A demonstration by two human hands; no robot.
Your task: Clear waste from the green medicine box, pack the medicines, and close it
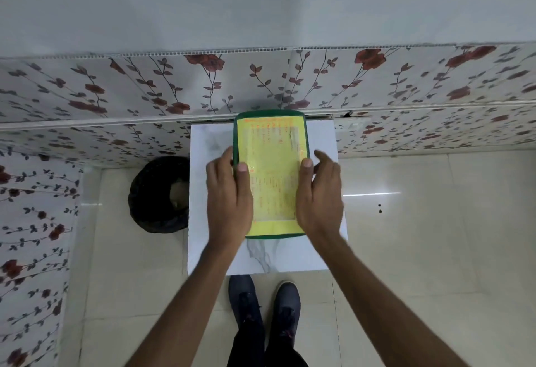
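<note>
The green medicine box [272, 134] lies flat on a small white marble-patterned table [322, 140], its lid down and a yellow label with orange print facing up. My left hand [229, 195] grips its left edge, thumb on top of the lid and fingers down the side. My right hand [319, 195] holds the right edge the same way, thumb on the label. The box's contents are hidden under the lid.
A black bin [153, 195] with some waste inside stands on the floor, left of the table. A floral-papered wall runs behind the table and down the left side. My two dark shoes [264, 302] stand at the table's near edge on beige tiles.
</note>
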